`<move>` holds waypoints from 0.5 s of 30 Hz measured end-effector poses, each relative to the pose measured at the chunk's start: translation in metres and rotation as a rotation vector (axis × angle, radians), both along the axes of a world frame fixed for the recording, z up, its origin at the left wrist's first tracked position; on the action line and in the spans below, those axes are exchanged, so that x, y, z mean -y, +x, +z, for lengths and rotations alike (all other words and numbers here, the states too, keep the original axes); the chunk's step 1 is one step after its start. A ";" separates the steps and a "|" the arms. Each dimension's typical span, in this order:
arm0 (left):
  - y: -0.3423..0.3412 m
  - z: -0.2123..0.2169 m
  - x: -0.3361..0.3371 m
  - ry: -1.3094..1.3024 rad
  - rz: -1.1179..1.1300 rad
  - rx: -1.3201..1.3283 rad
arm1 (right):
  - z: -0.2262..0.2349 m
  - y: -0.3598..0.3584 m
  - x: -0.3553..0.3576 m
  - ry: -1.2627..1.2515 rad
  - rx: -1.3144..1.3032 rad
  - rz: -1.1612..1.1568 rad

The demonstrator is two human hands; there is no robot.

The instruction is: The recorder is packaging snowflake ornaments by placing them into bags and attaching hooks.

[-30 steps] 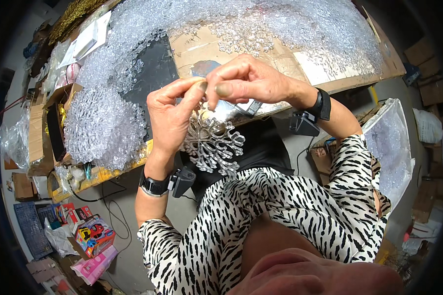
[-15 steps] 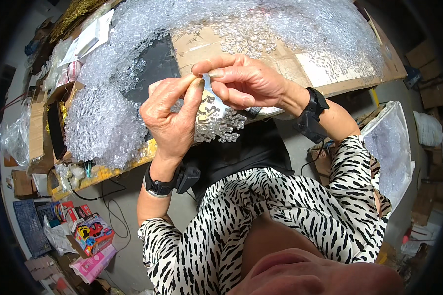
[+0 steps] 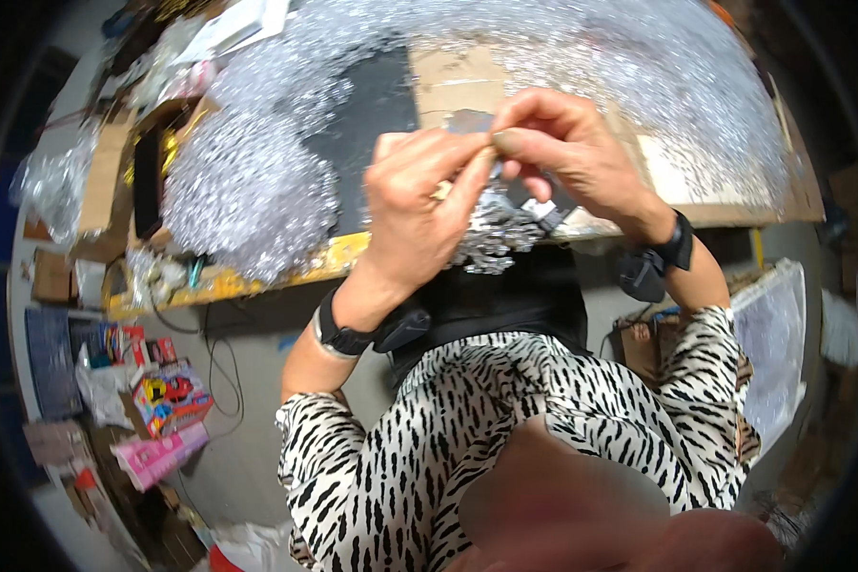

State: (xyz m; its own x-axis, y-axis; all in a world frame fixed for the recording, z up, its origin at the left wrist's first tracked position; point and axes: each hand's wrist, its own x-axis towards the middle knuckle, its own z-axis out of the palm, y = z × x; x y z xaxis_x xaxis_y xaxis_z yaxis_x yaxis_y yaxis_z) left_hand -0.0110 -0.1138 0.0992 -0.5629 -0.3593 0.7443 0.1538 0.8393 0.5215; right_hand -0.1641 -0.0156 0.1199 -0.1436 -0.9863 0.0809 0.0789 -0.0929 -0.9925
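Above the table's near edge, my left hand (image 3: 419,195) and my right hand (image 3: 577,157) meet with thumbs and forefingers pinched together at one spot. A clear plastic branched ornament (image 3: 496,234), snowflake-like, hangs just below the fingertips, partly covered by my left hand. The left fingers appear closed on its upper end. Whatever sits between the right thumb and forefinger is too small and blurred to make out; the other right fingers curl loosely.
Heaps of similar clear plastic pieces (image 3: 248,191) cover much of the table, around a black sheet (image 3: 367,124) and cardboard (image 3: 458,81). An open carton (image 3: 114,181) stands at the left. A white-lined container (image 3: 767,329) is at the right. Boxes (image 3: 172,396) and cables lie on the floor.
The view has shifted, so hands and table appear further right, and the picture is blurrier. My hands stay pinched together, with the ornament still hanging under them and more hidden now.
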 end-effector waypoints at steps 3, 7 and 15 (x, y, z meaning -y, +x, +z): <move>0.007 -0.001 0.005 0.139 -0.147 0.141 | -0.003 -0.017 0.001 -0.163 -0.241 -0.172; 0.012 -0.001 0.003 0.260 -0.263 0.184 | 0.004 -0.027 0.007 -0.373 -0.345 -0.366; 0.080 0.036 0.100 0.602 0.008 -0.167 | -0.015 -0.032 0.005 -0.063 -0.121 -0.243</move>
